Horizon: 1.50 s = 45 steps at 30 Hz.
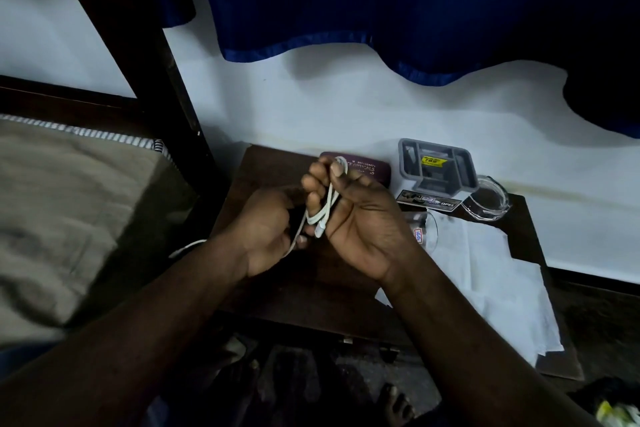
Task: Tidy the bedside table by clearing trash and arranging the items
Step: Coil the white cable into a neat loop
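Both my hands are raised over the dark wooden bedside table [263, 163]. My right hand [360, 218], palm up, grips looped coils of a white cable [327, 208] between thumb and curled fingers. My left hand [270, 229] holds the lower stretch of the same cable, whose loose end trails off to the left past my wrist. Behind my hands a maroon spectacle case [370, 172] lies against the wall. A grey plastic organiser [436, 165] stands to its right, with a small printed box [429, 201] in front of it.
A clear glass bowl [488, 199] sits at the table's back right corner. A drinking glass [424, 230] lies on its side on a white cloth [491, 274] that hangs over the front edge. The bed [62, 211] is at left, a blue curtain [381, 3] above.
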### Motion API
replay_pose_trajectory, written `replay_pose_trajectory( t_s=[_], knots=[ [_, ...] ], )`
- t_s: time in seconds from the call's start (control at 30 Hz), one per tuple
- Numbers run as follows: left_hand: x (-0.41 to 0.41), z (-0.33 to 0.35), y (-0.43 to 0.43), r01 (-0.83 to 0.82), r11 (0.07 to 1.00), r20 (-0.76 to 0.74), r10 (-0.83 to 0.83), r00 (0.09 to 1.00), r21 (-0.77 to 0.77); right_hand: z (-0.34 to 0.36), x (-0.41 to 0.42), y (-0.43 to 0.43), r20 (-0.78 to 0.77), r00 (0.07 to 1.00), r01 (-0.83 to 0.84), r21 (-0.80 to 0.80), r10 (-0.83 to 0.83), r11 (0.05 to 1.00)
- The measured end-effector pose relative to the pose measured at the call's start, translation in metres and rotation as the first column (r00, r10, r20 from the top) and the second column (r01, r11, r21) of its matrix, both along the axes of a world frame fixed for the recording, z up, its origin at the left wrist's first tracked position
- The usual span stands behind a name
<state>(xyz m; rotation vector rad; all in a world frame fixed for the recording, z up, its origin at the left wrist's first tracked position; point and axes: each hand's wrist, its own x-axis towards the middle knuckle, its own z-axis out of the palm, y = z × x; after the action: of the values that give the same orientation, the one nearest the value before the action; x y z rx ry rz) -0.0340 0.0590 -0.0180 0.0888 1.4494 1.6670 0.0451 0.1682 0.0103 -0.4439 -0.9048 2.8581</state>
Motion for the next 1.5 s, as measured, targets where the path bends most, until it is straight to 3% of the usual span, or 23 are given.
replay_pose_trajectory(
  t_s=[0.07, 0.2, 0.33, 0.43, 0.57, 0.8, 1.0, 1.13, 1.3, 1.5],
  knots=[
    [-0.004, -0.001, -0.001, 0.023, 0.998, 0.090, -0.028, 0.996, 0.055, 0.001, 0.000, 0.000, -0.042, 0.999, 0.006, -0.070, -0.009, 0.998],
    [-0.007, -0.003, -0.003, 0.082, 0.992, 0.114, -0.092, 0.989, 0.092, 0.004, -0.002, -0.002, -0.086, 0.996, 0.022, -0.122, -0.033, 0.992],
    [-0.005, -0.004, -0.003, 0.187, 0.980, 0.067, -0.191, 0.979, 0.061, 0.004, -0.002, -0.004, -0.094, 0.995, 0.010, -0.135, -0.023, 0.991],
    [0.000, -0.006, -0.007, 0.216, 0.976, 0.007, -0.216, 0.976, 0.040, 0.003, 0.001, -0.007, -0.130, 0.986, -0.121, -0.112, 0.106, 0.986],
    [-0.002, -0.013, -0.007, 0.110, 0.988, 0.019, -0.113, 0.993, 0.110, 0.002, 0.003, -0.012, -0.132, 0.970, -0.207, -0.030, 0.202, 0.978],
    [-0.010, -0.006, -0.001, 0.033, 0.999, -0.086, -0.036, 0.996, -0.034, 0.001, 0.002, 0.000, -0.020, 0.999, -0.044, 0.221, 0.050, 0.974],
    [-0.011, 0.001, -0.004, -0.054, 0.992, -0.120, 0.041, 0.992, -0.113, -0.004, 0.001, -0.004, 0.068, 0.998, -0.042, 0.408, 0.015, 0.912],
    [-0.017, 0.003, -0.006, -0.139, 0.978, -0.117, 0.121, 0.986, -0.156, -0.005, 0.000, -0.007, 0.090, 0.996, -0.039, 0.446, -0.002, 0.894],
    [-0.005, 0.001, -0.005, 0.039, 0.981, -0.169, -0.072, 0.983, -0.190, -0.003, 0.000, -0.005, 0.027, 1.000, 0.002, 0.363, -0.012, 0.932],
    [0.011, -0.015, -0.001, 0.227, 0.956, -0.245, -0.268, 0.932, -0.186, -0.001, -0.002, 0.005, 0.023, 0.982, 0.173, 0.314, -0.189, 0.934]
  ],
)
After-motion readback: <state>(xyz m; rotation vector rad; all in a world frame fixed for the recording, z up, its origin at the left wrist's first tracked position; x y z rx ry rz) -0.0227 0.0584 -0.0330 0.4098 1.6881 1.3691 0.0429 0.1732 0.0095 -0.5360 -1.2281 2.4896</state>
